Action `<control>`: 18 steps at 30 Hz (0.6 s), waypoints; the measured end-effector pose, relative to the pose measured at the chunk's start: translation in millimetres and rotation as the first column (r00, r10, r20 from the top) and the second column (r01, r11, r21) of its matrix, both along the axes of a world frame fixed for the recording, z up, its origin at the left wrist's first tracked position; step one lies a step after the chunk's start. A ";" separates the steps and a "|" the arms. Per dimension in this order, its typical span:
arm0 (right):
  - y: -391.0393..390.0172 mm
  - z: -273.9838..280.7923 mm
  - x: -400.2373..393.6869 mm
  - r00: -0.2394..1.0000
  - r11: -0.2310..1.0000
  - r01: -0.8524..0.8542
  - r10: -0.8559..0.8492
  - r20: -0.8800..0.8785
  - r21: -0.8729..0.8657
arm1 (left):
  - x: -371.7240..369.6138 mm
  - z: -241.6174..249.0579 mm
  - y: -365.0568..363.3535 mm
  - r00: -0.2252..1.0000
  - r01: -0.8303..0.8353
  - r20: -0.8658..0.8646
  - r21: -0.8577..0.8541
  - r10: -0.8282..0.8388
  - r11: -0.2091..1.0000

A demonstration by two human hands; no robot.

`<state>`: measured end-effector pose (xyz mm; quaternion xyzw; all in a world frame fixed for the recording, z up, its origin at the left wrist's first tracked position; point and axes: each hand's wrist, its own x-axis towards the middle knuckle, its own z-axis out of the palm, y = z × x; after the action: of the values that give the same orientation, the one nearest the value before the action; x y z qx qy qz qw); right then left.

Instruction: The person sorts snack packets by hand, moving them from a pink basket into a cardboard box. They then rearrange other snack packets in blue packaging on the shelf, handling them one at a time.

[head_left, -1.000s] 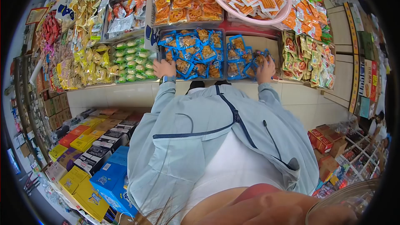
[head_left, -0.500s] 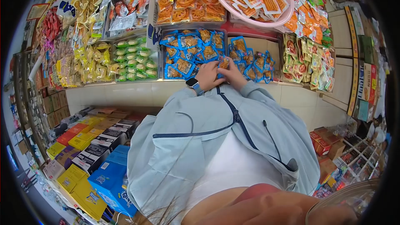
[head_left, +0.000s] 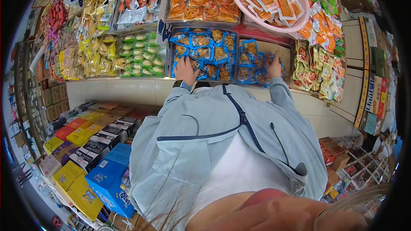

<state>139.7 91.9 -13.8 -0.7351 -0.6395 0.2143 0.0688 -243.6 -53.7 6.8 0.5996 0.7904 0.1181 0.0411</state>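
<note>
Blue-edged snack packets [head_left: 201,53] with brown contents fill a clear plastic bin in front of me. My left hand [head_left: 185,72], with a watch at its wrist, rests on packets at this bin's near left corner, fingers apart and stretched forward. In the bin beside it, more blue packets [head_left: 247,62] lie mostly on the left, with bare brown cardboard [head_left: 267,46] behind. Reaching into the right part of that bin, my right hand [head_left: 274,67] has its fingers closed around a snack packet that is partly hidden by the hand.
Behind the bins are bagged orange slices [head_left: 203,0] and a pink basin [head_left: 295,26] of flat packets. Green-and-white packets [head_left: 141,55] sit left, beige and red packets [head_left: 314,66] right. Stacked cartons [head_left: 113,175] stand on the floor at my left.
My hands were together over the bins' divider, at a snack packet. They have parted: the left went left onto the full bin's packets, the right moved right into the other bin.
</note>
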 end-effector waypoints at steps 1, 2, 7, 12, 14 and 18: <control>-1.2 -6.9 1.6 0.982 0.992 -0.121 0.124 0.143 -0.024 | -0.1 -2.7 0.7 0.999 0.002 -0.037 -0.015 -0.003 1.000; -5.0 -15.4 0.3 0.972 0.992 -0.114 0.100 0.211 0.056 | -0.8 -5.5 2.5 0.999 0.006 -0.038 -0.036 -0.008 0.999; -33.8 -19.2 -27.9 0.957 0.960 -0.046 -0.037 0.289 0.276 | -11.3 -8.6 8.1 0.998 0.039 -0.037 -0.090 -0.043 0.995; -44.6 10.3 -43.7 0.933 0.907 -0.177 0.279 -0.229 0.381 | 7.0 41.0 10.1 0.926 0.234 0.267 0.142 -0.265 0.962; -46.7 34.4 -65.8 0.749 0.964 -0.237 0.262 -0.608 0.124 | 29.8 58.0 19.7 0.834 0.372 0.329 0.259 -0.443 0.891; -65.8 67.6 -126.8 0.083 0.815 -0.324 -0.481 -0.873 -0.480 | 73.8 75.7 48.2 0.623 0.691 0.210 0.305 -0.754 0.656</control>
<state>12.9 26.1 53.8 -0.4076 -0.2769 0.8269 0.2709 -169.8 -5.5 82.5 0.8406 0.4478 0.2630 0.1535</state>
